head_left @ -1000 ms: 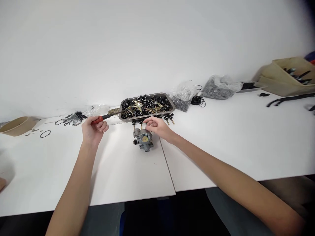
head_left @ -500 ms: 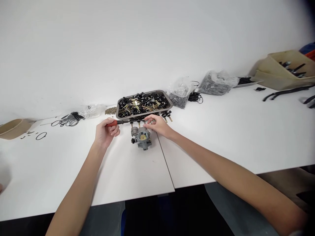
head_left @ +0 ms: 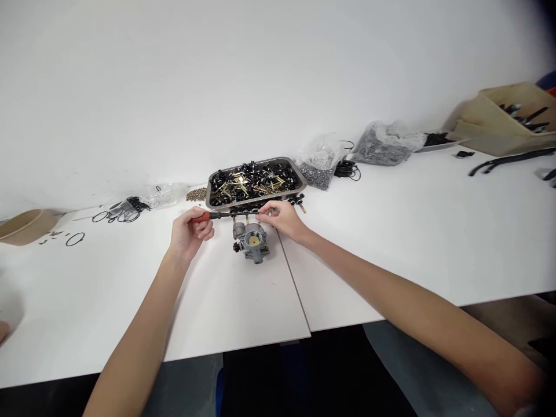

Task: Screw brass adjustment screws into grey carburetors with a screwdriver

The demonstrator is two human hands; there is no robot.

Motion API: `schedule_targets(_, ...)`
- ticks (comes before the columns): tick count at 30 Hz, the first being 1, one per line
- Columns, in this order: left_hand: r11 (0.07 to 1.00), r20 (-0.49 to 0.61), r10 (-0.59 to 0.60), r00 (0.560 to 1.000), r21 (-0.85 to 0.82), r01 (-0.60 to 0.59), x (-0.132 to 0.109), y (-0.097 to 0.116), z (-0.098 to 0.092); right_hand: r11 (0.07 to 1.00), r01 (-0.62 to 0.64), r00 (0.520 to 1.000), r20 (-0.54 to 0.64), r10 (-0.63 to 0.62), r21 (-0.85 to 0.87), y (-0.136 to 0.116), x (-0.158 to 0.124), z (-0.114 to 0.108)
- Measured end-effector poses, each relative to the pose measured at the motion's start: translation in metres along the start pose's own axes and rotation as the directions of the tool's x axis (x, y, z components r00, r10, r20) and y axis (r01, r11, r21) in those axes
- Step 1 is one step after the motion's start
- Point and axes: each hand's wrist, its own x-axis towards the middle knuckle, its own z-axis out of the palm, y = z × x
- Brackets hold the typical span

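Observation:
My left hand [head_left: 190,232] is closed around the red handle of a screwdriver [head_left: 221,215], whose dark shaft runs level to the right. My right hand [head_left: 280,218] pinches the shaft's tip end with its fingertips; I cannot make out whether a small part is in the pinch. A grey metal carburetor [head_left: 252,241] with a brass centre stands on the white table [head_left: 226,301] just below the shaft, between my two hands. Neither hand touches it.
A metal tray [head_left: 299,174] of black and brass parts stands behind the carburetor, a row of small parts in front of it. Black O-rings [head_left: 124,211] and a tan bowl [head_left: 24,226] lie left. Plastic bags [head_left: 384,145] and a cardboard box [head_left: 508,119] stand right.
My left hand moved right with the screwdriver, bringing the shaft level above the carburetor. My right hand rose from the carburetor's top to the shaft's tip.

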Motion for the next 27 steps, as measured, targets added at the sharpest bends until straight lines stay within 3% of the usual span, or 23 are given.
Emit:
schedule_targets(10, 1.000, -0.004, 0.004, 1.000, -0.005, -0.004, 0.0004, 0.0008, -0.0011, 1.000, 0.014, 0.999, -0.038, -0.014, -0.006, 0.0015, -0.0002, 0.0006)
schedule_targets(27, 1.000, -0.019, 0.007, 1.000, 0.001, -0.007, -0.0005, 0.0020, 0.0008, 1.000, 0.021, 1.000, 0.007, -0.021, -0.018, 0.0031, 0.0012, 0.0013)
